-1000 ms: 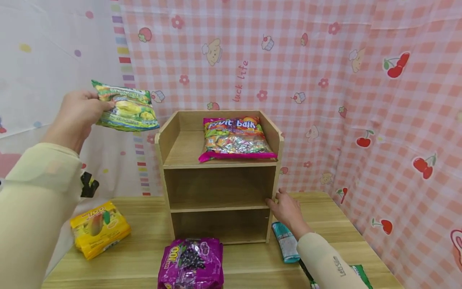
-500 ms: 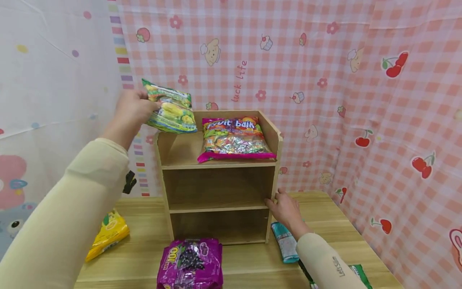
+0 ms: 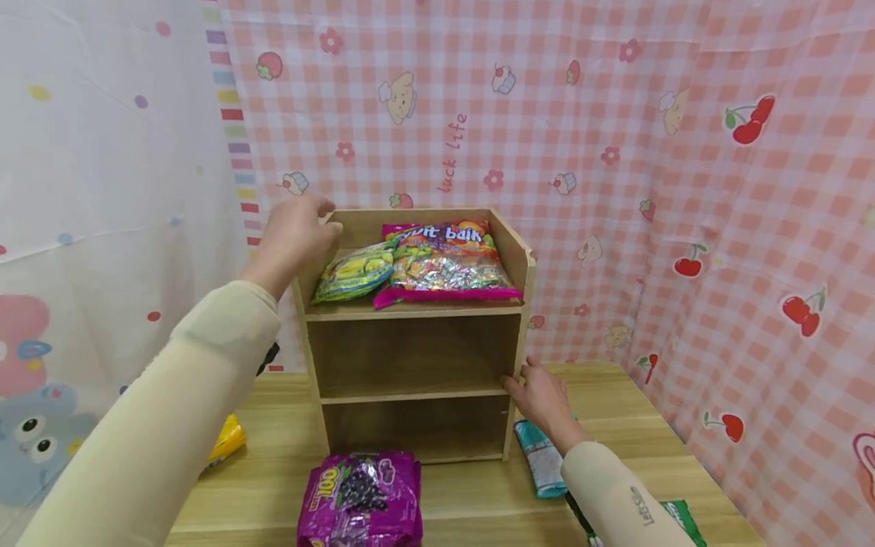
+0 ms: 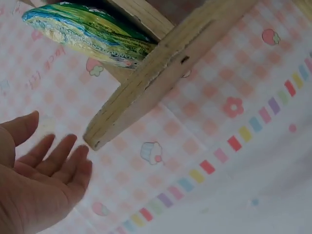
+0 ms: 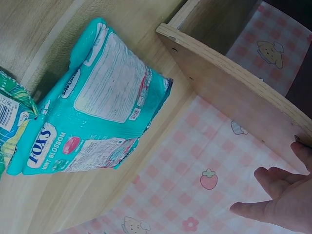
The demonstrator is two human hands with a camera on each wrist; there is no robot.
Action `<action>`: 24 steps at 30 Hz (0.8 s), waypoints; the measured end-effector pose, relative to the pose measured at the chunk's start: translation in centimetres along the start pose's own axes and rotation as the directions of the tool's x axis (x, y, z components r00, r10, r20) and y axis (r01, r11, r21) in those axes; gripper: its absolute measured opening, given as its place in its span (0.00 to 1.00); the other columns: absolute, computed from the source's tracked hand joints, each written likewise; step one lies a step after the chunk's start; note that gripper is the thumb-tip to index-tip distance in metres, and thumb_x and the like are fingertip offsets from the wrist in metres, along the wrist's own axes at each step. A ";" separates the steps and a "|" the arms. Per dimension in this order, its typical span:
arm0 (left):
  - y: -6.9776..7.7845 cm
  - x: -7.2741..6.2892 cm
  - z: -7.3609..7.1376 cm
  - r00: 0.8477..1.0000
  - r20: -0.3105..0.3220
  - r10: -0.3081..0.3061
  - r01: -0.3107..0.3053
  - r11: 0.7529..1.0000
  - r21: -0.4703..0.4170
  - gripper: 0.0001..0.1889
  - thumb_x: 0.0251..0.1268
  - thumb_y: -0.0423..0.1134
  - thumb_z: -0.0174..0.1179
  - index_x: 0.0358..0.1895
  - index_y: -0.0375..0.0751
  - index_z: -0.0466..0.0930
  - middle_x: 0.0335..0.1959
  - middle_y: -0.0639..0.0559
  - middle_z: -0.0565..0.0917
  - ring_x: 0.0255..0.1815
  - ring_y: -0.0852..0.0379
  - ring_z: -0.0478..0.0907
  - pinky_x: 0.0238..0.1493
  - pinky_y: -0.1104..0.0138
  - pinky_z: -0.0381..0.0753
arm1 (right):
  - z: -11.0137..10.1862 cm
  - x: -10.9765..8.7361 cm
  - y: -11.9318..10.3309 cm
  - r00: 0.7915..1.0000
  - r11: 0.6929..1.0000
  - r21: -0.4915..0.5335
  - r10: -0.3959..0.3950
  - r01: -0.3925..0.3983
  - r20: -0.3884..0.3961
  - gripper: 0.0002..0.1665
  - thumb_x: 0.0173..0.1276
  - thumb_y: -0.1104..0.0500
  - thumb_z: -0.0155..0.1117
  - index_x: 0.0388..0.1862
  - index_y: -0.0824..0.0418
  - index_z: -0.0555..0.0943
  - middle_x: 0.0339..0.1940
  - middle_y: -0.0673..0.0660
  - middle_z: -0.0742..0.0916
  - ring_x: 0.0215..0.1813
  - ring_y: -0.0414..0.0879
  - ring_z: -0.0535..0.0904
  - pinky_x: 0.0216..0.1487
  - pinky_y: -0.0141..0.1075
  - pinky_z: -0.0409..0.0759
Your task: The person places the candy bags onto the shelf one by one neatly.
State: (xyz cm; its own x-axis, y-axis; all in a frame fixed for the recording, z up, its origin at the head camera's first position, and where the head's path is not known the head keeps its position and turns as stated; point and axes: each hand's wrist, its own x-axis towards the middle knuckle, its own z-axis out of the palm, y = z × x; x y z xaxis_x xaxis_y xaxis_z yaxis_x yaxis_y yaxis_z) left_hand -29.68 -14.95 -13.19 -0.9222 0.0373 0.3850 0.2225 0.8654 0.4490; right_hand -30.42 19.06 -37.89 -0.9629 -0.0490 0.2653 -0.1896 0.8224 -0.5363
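Note:
A green and yellow candy bag [image 3: 355, 271] leans at the left of the wooden shelf's [image 3: 415, 311] top tier, against a pink "Fruit balk" candy bag [image 3: 451, 262]. Just above the shelf's left side panel is my left hand [image 3: 294, 234], its fingers loose and holding nothing. In the left wrist view this hand [image 4: 44, 180] is apart from the green bag [image 4: 87, 36], beyond the panel's corner. Low on the right, my right hand [image 3: 542, 395] touches the right side panel, thumb at its front edge. The right wrist view has its fingers [image 5: 273, 183] extended alongside the panel.
A purple grape candy pack [image 3: 362, 497] lies before the shelf. At left, a yellow pack [image 3: 229, 441] is partly hidden by my left sleeve. A teal Fox's bag [image 5: 107, 97] lies right of the shelf, with a green bag [image 3: 683, 520] nearer. Patterned curtains [image 3: 581, 114] stand behind.
My left hand carried the green and yellow bag rightward to the top tier and let go of it. The right hand has stayed at the side panel.

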 end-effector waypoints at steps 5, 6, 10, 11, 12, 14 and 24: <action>0.5 -0.5 1.3 0.989 0.087 0.118 -0.122 0.991 0.045 0.22 0.75 0.41 0.54 0.64 0.28 0.73 0.63 0.33 0.76 0.63 0.37 0.72 0.64 0.47 0.69 | -0.1 0.0 0.0 1.000 1.000 0.004 0.006 -0.006 0.008 0.33 0.75 0.48 0.54 0.63 0.76 0.73 0.74 0.71 0.65 0.71 0.68 0.65 0.67 0.72 0.49; 0.5 -0.6 1.7 0.985 0.107 0.134 -0.142 0.987 0.071 0.23 0.75 0.42 0.54 0.64 0.28 0.72 0.63 0.33 0.75 0.64 0.36 0.71 0.65 0.47 0.68 | -0.1 0.0 0.0 1.000 1.000 0.004 0.008 -0.008 0.011 0.33 0.75 0.48 0.54 0.63 0.76 0.73 0.74 0.71 0.65 0.71 0.68 0.65 0.67 0.72 0.49; 0.3 -1.0 3.8 0.973 0.171 0.157 -0.190 0.961 0.198 0.29 0.77 0.47 0.50 0.70 0.28 0.65 0.66 0.30 0.72 0.67 0.34 0.68 0.68 0.46 0.64 | -0.1 -0.2 0.0 1.000 1.000 0.006 0.014 -0.014 0.018 0.33 0.75 0.48 0.54 0.64 0.75 0.73 0.74 0.71 0.65 0.71 0.68 0.64 0.67 0.72 0.49; 0.1 -1.2 4.3 0.969 0.189 0.161 -0.203 0.952 0.229 0.29 0.78 0.47 0.48 0.72 0.28 0.63 0.66 0.30 0.71 0.67 0.33 0.68 0.69 0.46 0.63 | 0.0 -0.3 0.0 1.000 1.000 0.006 0.017 -0.017 0.019 0.33 0.75 0.48 0.54 0.64 0.75 0.73 0.74 0.71 0.65 0.71 0.68 0.64 0.67 0.72 0.48; -0.1 -1.3 4.9 0.965 0.211 0.158 -0.209 0.946 0.247 0.30 0.79 0.47 0.46 0.73 0.30 0.60 0.67 0.29 0.69 0.69 0.33 0.66 0.70 0.46 0.61 | 0.0 -0.3 0.0 1.000 1.000 0.006 0.018 -0.018 0.018 0.32 0.75 0.48 0.53 0.64 0.75 0.73 0.74 0.71 0.65 0.71 0.68 0.64 0.67 0.72 0.48; -0.5 -1.6 5.9 0.957 0.244 0.154 -0.220 0.936 0.274 0.30 0.81 0.47 0.42 0.76 0.32 0.56 0.70 0.28 0.66 0.70 0.33 0.64 0.70 0.47 0.60 | 0.0 -0.3 0.0 1.000 1.000 0.005 0.022 -0.022 0.018 0.33 0.75 0.48 0.54 0.64 0.75 0.73 0.74 0.71 0.65 0.71 0.68 0.64 0.67 0.72 0.48; -1.3 -2.5 7.8 0.947 0.221 0.235 -0.305 0.874 0.378 0.26 0.82 0.44 0.40 0.74 0.34 0.61 0.73 0.35 0.65 0.72 0.34 0.61 0.72 0.48 0.58 | -0.3 -0.4 -0.6 1.000 1.000 -0.021 0.008 -0.008 0.010 0.31 0.75 0.50 0.54 0.61 0.76 0.74 0.73 0.72 0.67 0.69 0.69 0.67 0.65 0.73 0.51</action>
State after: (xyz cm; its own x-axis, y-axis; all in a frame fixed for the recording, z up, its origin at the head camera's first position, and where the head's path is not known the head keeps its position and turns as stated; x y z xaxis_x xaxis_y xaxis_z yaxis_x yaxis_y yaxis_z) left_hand -30.14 -12.28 -21.00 -0.8904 0.3492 0.2921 0.3563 0.9339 -0.0303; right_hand -29.85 18.77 -37.47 -0.9662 -0.0475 0.2532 -0.1777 0.8347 -0.5212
